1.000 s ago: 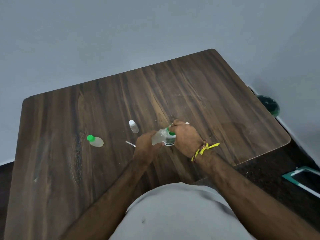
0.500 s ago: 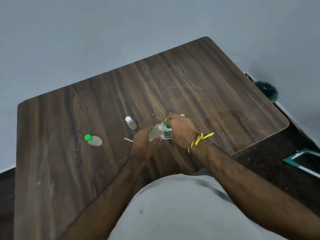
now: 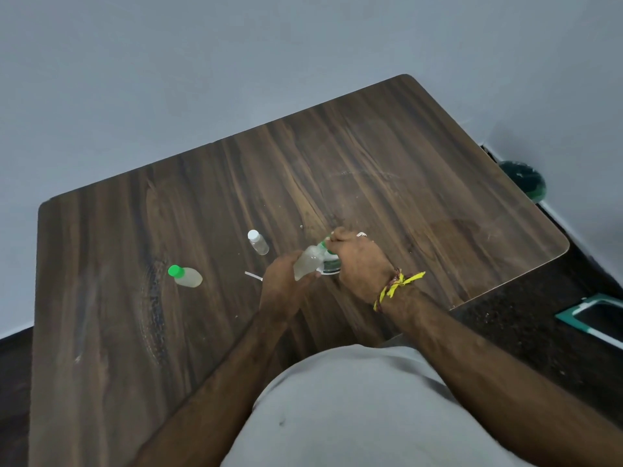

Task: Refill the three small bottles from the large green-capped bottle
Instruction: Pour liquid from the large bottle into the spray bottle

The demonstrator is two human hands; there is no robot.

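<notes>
Item: my left hand (image 3: 283, 281) grips the clear bottle (image 3: 307, 264); my right hand (image 3: 357, 261) pinches its green cap (image 3: 326, 246). Risk: spillage if tilted.

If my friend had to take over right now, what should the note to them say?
Left hand: grips a clear bottle, tilted.
Right hand: grips a labelled bottle, fingers at its green top; the two bottles meet there.
On the wooden table: a green-capped bottle lying to the left, a small white-capped bottle beyond the hands, a thin white strip near the left hand.
Done: cannot tell how much is filled.
Left: finish this bottle, cap it, then check the others.
</notes>
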